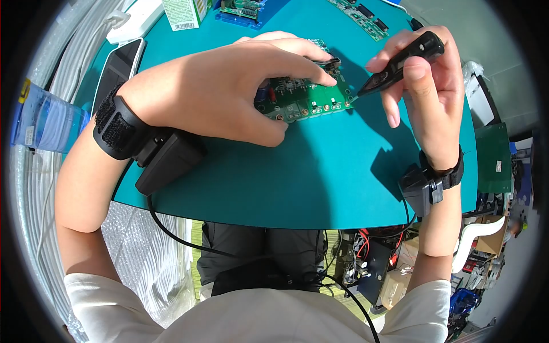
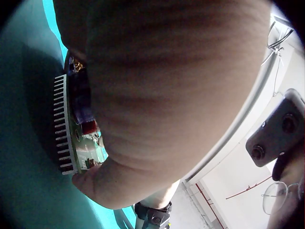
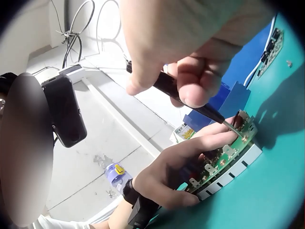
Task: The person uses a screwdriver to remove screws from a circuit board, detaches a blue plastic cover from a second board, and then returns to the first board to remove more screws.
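A green circuit board [image 1: 306, 107] lies on the teal tabletop, with a finned metal heat sink [image 2: 67, 129] along its underside. My left hand [image 1: 223, 88] spans the board and holds it. Its thumb is at the near edge, and its fingers reach over the components toward the right end. In my right hand [image 1: 437, 97] I grip a black-handled screwdriver [image 1: 400, 66], slanted down to the left. The right wrist view has its metal shaft [image 3: 232, 128] meeting a screw at the board's corner. My left palm hides much of the board.
A phone [image 1: 117, 71] and a white power strip [image 1: 136, 20] lie at the back left, near a green-and-white box [image 1: 186, 12]. Behind the board stands a blue holder [image 1: 247, 23] with circuit boards. Another narrow board [image 1: 360, 18] lies at the back right.
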### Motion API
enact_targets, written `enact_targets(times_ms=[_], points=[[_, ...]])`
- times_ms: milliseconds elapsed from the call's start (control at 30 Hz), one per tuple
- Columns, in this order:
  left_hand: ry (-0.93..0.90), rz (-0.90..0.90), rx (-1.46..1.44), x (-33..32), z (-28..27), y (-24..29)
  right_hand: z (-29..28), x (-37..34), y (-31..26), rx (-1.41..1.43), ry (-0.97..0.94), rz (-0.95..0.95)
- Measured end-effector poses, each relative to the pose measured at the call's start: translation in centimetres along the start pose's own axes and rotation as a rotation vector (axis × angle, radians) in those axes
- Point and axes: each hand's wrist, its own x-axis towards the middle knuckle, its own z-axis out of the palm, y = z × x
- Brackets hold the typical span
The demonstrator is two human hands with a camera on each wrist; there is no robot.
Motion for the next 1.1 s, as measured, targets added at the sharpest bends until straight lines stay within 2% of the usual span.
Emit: enact_targets(times_ms=[367, 533, 667, 867, 967, 1067, 1100], points=[[-0.004, 0.004, -0.007, -0.1, -0.1, 0.0, 0.4, 0.2, -0.5, -0.07, -0.013, -0.047], [-0.009, 0.015, 0.002, -0.1, -0.2, -0.1, 0.3, -0.3, 0.2, -0.061, 0.074, -0.056], [-0.021, 0.019, 0.017, 0.0, -0.2, 0.1, -0.7, -0.4, 0.1, -0.033, -0.001, -0.025], [-0.006, 0.026, 0.011, -0.1, -0.2, -0.2, -0.4, -0.1, 0.7, -0.134, 0.009, -0.136], [-0.003, 0.017, -0.026, -0.1, -0.1, -0.2, 0.1, -0.2, 0.7, -0.182, 0.065, -0.182], [-0.01, 0.001, -0.004, 0.0, -0.1, 0.0, 1.4, -0.2, -0.3, -0.18, 0.161, -0.075], [-0.008, 0.014, 0.005, 0.0, -0.2, 0.0, 2.2, -0.2, -0.6, -0.203, 0.26, -0.046]])
